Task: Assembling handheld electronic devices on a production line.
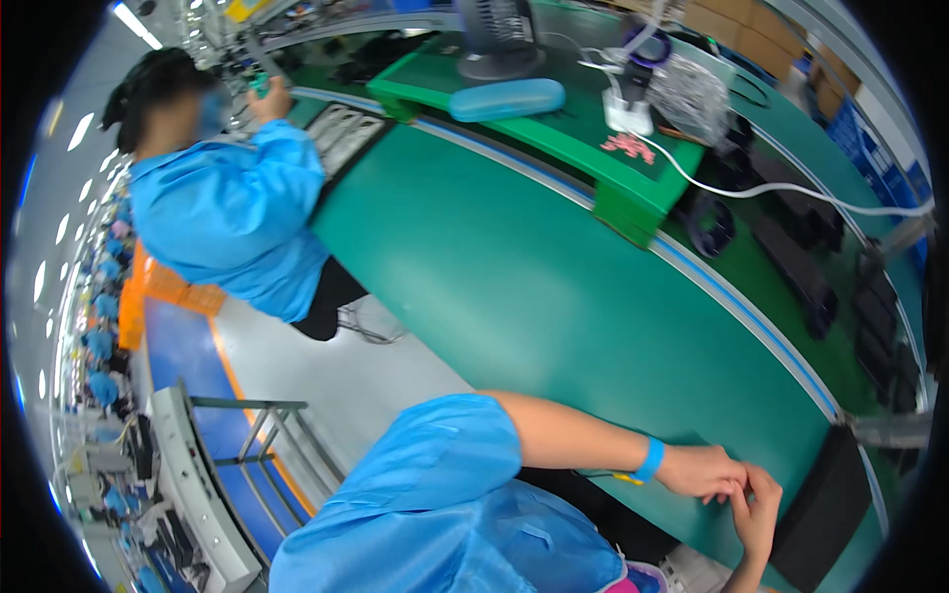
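My left hand (702, 471) and my right hand (759, 504) meet over the green bench top, near its right end. The left fingers are curled, with a blue wrist strap (649, 461) round that wrist. My right thumb and forefinger close against the left fingertips. Anything pinched between them is hidden or too small to make out. Beside the right hand lies a flat black pad (823, 509). The green bench top (554, 296) runs beneath both hands.
A raised green shelf (554, 148) bears a blue case (507, 100), a white charger (628, 114), pink bits (629, 147) and a clear plastic bag (692, 94). A white cable (781, 188) stretches rightward. A co-worker in blue (227, 203) works at left. A metal-framed stool (257, 435) stands behind.
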A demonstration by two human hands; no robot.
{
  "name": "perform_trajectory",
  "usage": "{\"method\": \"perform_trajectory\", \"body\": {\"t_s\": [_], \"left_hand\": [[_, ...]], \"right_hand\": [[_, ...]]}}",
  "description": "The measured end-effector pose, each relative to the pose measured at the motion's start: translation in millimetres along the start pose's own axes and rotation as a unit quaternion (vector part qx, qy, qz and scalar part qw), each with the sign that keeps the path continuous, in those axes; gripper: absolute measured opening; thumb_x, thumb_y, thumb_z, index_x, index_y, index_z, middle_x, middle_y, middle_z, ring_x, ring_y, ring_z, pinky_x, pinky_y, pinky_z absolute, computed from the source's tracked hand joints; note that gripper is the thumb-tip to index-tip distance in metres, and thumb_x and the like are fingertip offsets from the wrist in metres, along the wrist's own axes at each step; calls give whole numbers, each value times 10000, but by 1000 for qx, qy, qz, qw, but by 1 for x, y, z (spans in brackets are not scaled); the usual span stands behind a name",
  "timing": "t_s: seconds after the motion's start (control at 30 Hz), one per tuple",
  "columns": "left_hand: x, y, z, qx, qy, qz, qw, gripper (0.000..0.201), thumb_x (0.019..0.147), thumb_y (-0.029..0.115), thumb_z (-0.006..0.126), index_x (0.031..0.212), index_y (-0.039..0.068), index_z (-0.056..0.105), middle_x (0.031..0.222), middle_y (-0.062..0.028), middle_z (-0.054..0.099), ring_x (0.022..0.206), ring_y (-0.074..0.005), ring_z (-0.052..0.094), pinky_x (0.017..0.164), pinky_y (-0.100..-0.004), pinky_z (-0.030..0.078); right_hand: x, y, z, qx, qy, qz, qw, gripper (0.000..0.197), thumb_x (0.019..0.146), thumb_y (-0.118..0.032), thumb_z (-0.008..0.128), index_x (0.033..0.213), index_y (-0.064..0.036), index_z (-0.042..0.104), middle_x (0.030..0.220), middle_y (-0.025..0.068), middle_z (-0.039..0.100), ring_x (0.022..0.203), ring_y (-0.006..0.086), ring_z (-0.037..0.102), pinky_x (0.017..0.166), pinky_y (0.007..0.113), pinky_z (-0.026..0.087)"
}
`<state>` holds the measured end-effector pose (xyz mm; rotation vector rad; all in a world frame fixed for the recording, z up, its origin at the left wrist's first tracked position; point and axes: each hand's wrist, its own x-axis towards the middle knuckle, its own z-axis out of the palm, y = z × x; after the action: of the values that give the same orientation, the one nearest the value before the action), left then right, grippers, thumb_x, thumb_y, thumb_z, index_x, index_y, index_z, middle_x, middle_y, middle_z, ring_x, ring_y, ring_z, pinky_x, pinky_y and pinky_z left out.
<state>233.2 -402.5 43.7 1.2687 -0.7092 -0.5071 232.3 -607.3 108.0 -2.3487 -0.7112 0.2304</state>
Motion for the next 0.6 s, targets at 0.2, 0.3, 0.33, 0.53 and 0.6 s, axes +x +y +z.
{"method": "perform_trajectory", "body": {"t_s": [0.2, 0.3, 0.33, 0.53, 0.6], "left_hand": [[-2, 3, -1, -16, -9, 7, 1000, 183, 986, 70, 444, 1041, -18, 595, 866, -137, 661, 674, -215, 656, 642, -363, 532], [-1, -2, 1, -34, -6, 1, 999, 183, 983, 69, 442, 1041, -10, 596, 849, -131, 656, 674, -218, 656, 642, -361, 530], [-1, -3, 1, -32, -3, -1, 999, 183, 983, 69, 442, 1041, -10, 596, 849, -131, 656, 674, -218, 656, 642, -361, 530], [-1, 2, 1, -31, -1, -8, 999, 171, 963, 66, 458, 1034, -2, 598, 828, -124, 653, 649, -222, 646, 619, -364, 521], [0, 1, 1, -31, -3, 6, 999, 156, 955, 72, 476, 1023, -3, 595, 820, -124, 651, 641, -225, 644, 607, -365, 517]], "right_hand": [[2, 4, 5, 16, -11, 17, 1000, 215, 857, -118, 702, 996, 43, 669, 774, 127, 631, 632, 192, 570, 555, 302, 431], [2, 9, 4, -1, -15, 11, 1000, 212, 864, -122, 698, 991, 44, 666, 767, 133, 634, 626, 196, 570, 560, 320, 435], [3, 6, 0, 0, -16, 9, 1000, 212, 864, -122, 698, 991, 44, 666, 767, 133, 634, 626, 196, 570, 560, 320, 435], [3, -3, -10, -41, -67, 43, 996, 246, 955, -182, 668, 1136, -17, 670, 990, 224, 688, 832, 366, 675, 745, 414, 538], [4, -5, -11, -30, -79, 58, 995, 241, 952, -185, 674, 1128, -20, 674, 984, 221, 691, 824, 359, 680, 738, 410, 538]]}}
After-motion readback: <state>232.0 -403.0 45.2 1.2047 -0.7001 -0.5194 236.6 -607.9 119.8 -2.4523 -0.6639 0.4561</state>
